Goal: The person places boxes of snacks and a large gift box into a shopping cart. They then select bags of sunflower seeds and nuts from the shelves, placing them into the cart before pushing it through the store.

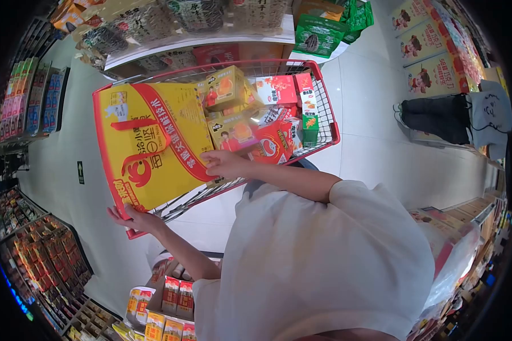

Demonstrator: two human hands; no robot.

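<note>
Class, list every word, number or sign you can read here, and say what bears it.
"掌握关键保鲜技术": red band on the yellow package.
"坚", "Daily": its front.
White arrow: floor sign.
Rest of the package, cartons in the trolley, shelf packets, stacked boxes: too small or blurred.

A big, broad bag (pixel 179 139), yellow with red borders and red and dark lettering, lies printed face up, its red handle strap folded against that face. It sits slightly askew over the left half of the cart (pixel 336 129), reaching the cart's lower-left corner.
</note>
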